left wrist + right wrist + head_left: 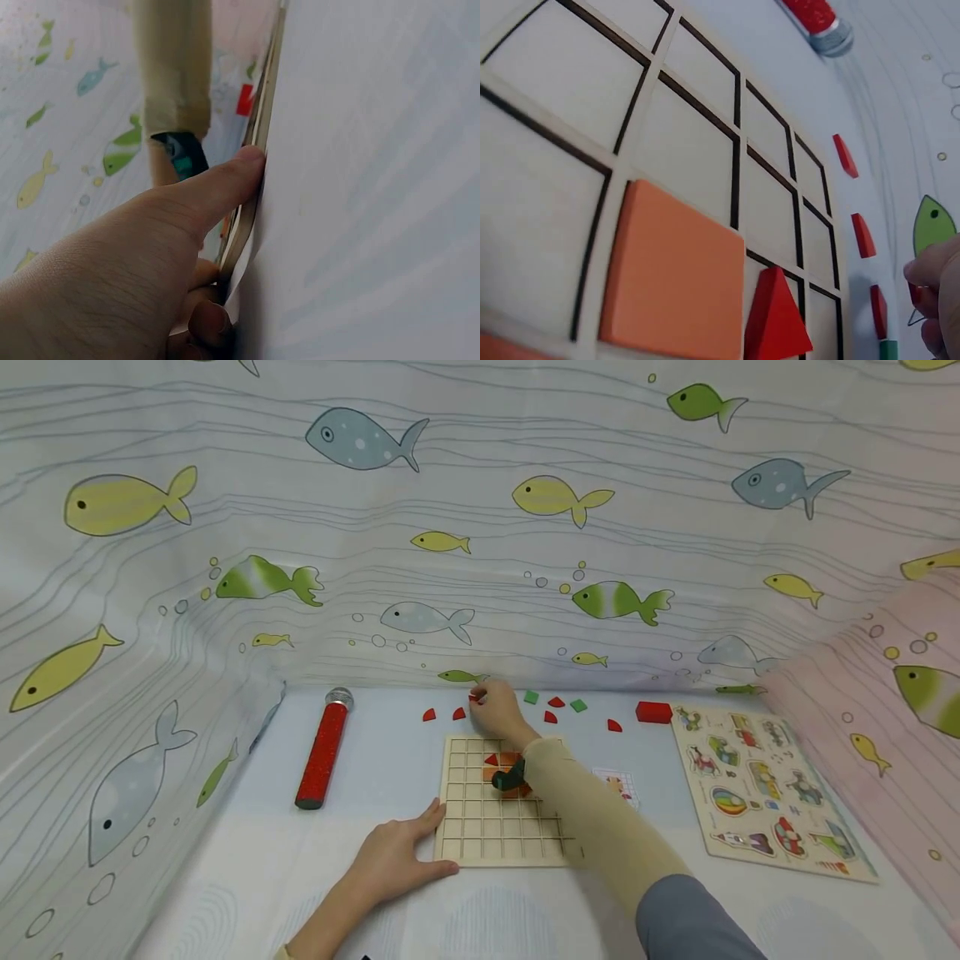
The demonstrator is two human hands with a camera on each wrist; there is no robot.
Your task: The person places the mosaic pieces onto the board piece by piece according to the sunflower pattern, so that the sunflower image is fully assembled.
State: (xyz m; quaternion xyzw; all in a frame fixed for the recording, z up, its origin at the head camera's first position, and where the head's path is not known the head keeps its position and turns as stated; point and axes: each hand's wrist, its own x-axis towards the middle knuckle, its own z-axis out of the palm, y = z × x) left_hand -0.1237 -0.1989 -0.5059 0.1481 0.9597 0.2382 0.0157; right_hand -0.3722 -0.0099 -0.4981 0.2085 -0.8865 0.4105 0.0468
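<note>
My left hand holds the near left corner of a wooden grid board, thumb along its front edge and fingers at its left side. Beyond the board's far edge, my right hand pinches a small red piece, mostly hidden by the fingers. Orange square pieces and a red triangular piece lie in the grid's cells, partly covered by my right wrist in the head view. Red quarter-round pieces and green square pieces are scattered behind the board.
A red microphone lies at the left. To the right are a red block, a wooden picture puzzle and a small printed card, partly behind my right arm. Fish-patterned cloth rises at the back and sides.
</note>
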